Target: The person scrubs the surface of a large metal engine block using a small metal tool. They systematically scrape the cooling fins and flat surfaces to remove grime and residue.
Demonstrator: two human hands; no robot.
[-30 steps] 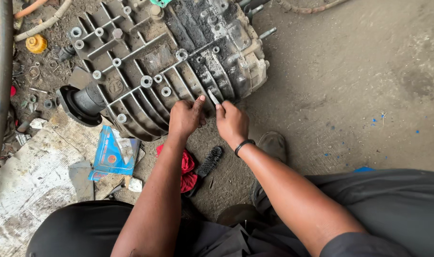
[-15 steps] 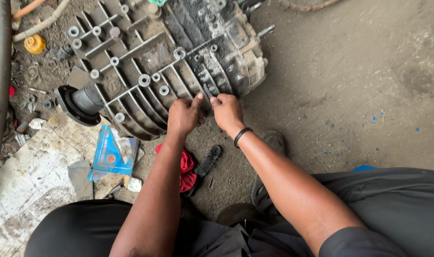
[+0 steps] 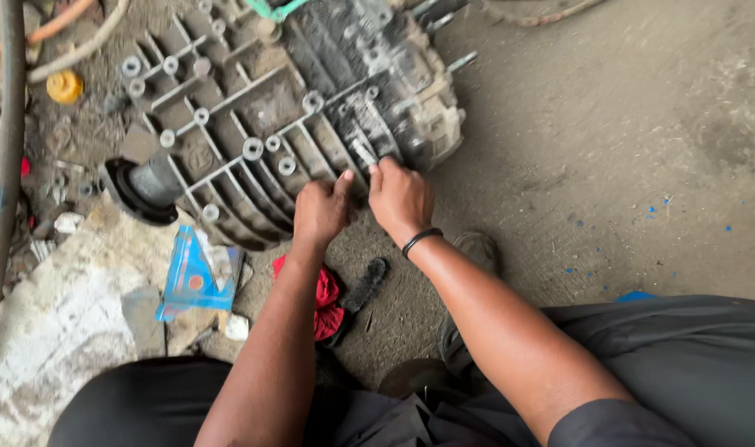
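A large grey metal casing (image 3: 286, 124), ribbed and dotted with round bolt bosses, lies on the dirty concrete floor (image 3: 609, 149), toward the upper left of the view. It is caked with black grime, and its near edge faces the person. A dark round collar (image 3: 146, 186) sticks out at its left end.

Both hands are pressed against the near edge of the casing, close together. The left hand (image 3: 319, 211) is curled into a loose fist with the thumb raised against a rib; whether anything is held inside it cannot be told. The right hand (image 3: 402, 199), a black band (image 3: 420, 240) on its wrist, is closed narrowly, with the forefinger stretched toward a small pale metal piece (image 3: 363, 153) on the casing. Whether that piece is gripped or only touched cannot be told.

As far as can be judged, the work on the casing is in its middle: the grime is scraped thin in streaks near the hands, while thick dirt remains over the rest of the ribs and bosses. No bolt is seen in the bosses.

Just below the hands, on the floor, a red rag (image 3: 324, 298) lies beside a black brush (image 3: 363, 285). Farther left, a blue triangular wrapper (image 3: 191, 277) rests on a stained pale sheet (image 3: 55, 331). A yellow cap (image 3: 64, 87) lies near the top left corner, beside a dark hose (image 3: 9, 141) running down the left edge.
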